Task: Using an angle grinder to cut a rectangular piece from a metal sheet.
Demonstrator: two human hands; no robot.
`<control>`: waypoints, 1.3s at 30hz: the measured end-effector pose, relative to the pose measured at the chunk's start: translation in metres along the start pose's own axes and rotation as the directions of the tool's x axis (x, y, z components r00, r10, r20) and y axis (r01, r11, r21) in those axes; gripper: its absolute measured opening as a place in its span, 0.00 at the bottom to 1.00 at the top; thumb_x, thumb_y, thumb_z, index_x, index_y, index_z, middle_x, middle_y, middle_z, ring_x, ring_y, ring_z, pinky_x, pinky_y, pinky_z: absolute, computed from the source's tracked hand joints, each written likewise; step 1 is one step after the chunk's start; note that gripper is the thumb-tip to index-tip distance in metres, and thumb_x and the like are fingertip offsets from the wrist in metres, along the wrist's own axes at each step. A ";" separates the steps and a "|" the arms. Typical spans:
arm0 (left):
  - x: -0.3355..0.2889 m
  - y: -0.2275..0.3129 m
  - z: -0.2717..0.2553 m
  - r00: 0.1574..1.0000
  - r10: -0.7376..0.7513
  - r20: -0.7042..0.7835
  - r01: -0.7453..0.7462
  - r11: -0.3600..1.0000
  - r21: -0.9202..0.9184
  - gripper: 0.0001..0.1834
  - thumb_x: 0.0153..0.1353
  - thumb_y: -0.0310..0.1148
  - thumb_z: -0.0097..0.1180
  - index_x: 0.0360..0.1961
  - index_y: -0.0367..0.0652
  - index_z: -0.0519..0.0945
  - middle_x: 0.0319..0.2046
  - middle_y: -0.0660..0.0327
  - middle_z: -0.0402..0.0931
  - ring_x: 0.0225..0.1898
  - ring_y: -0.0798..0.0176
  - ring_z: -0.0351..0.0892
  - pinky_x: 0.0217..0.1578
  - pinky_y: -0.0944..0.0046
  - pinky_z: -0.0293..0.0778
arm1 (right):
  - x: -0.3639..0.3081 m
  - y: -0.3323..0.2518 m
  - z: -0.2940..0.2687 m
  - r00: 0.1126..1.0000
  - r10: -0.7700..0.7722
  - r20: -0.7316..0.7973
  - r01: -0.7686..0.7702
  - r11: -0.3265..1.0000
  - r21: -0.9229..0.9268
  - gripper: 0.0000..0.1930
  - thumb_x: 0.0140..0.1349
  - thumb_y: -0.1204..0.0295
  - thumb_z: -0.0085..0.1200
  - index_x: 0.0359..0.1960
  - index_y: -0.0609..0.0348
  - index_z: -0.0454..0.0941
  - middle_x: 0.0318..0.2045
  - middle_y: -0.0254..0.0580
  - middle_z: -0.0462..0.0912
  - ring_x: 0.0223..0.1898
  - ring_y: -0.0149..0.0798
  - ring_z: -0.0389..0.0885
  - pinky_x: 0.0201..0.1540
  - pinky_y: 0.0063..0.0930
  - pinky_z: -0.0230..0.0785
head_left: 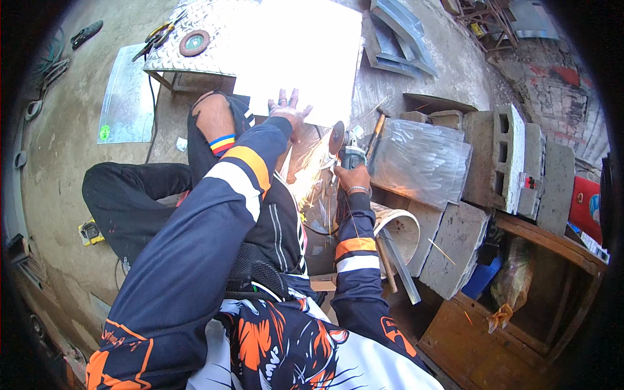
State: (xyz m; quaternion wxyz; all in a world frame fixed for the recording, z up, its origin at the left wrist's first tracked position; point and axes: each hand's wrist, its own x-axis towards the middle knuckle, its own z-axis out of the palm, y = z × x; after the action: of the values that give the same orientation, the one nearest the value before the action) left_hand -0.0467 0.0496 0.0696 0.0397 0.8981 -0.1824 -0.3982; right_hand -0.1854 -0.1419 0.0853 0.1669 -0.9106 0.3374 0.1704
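My left hand point(290, 112) lies with fingers spread over the near edge of a bright white sheet point(302, 52), pressing on it. My right hand point(354, 177) is wrapped around the body of an angle grinder point(353, 156). The grinder's disc point(337, 137) stands on edge close to the sheet's near right corner. A stream of sparks point(307, 175) sprays from there down toward my body. Glare washes out the sheet's surface, and the exact contact of disc and edge cannot be made out.
The sheet rests on a tread-plate table point(224, 49) bearing a spare disc point(195, 43) and pliers point(156, 40). Right of the grinder are a hammer point(377, 133), a plastic-looking clear sheet point(419, 159), concrete blocks point(478, 156) and a pipe point(403, 231). A tape measure point(91, 232) lies left.
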 end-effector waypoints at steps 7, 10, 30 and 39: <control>0.000 -0.002 -0.002 1.000 0.016 0.016 -0.015 0.999 -0.029 0.62 0.35 0.49 0.71 0.66 0.68 0.39 0.65 0.47 0.16 0.64 0.33 0.17 0.58 0.29 0.33 | 0.001 -0.006 -0.007 1.000 0.002 0.015 -0.002 1.000 -0.006 0.33 0.35 0.54 0.63 0.36 0.75 0.75 0.36 0.66 0.77 0.41 0.57 0.78 0.44 0.38 0.70; 0.001 0.000 -0.002 1.000 0.012 0.007 -0.012 1.000 -0.016 0.62 0.35 0.50 0.71 0.66 0.68 0.39 0.65 0.47 0.17 0.64 0.33 0.17 0.57 0.29 0.33 | 0.008 -0.004 -0.005 1.000 -0.011 -0.003 0.011 1.000 0.008 0.33 0.34 0.54 0.63 0.35 0.75 0.75 0.35 0.66 0.78 0.40 0.57 0.78 0.44 0.39 0.70; -0.005 0.002 -0.003 0.999 -0.029 -0.021 0.029 1.000 -0.006 0.57 0.38 0.49 0.69 0.66 0.71 0.42 0.67 0.53 0.20 0.66 0.39 0.20 0.60 0.34 0.35 | 0.003 0.001 0.001 0.999 0.019 0.028 -0.019 1.000 -0.016 0.32 0.35 0.53 0.64 0.36 0.72 0.74 0.38 0.66 0.77 0.42 0.58 0.77 0.45 0.42 0.69; -0.004 0.002 -0.004 1.000 -0.009 -0.027 0.009 1.000 -0.008 0.57 0.38 0.48 0.70 0.66 0.70 0.43 0.67 0.51 0.21 0.66 0.38 0.21 0.59 0.34 0.38 | 0.000 -0.003 -0.001 0.999 0.028 0.021 -0.027 0.999 -0.026 0.33 0.35 0.54 0.62 0.35 0.76 0.75 0.37 0.67 0.77 0.42 0.56 0.78 0.46 0.38 0.69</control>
State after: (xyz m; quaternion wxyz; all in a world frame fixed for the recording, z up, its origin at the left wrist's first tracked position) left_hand -0.0471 0.0493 0.0754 0.0439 0.9041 -0.1764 -0.3868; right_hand -0.1834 -0.1401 0.0872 0.1564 -0.9061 0.3459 0.1866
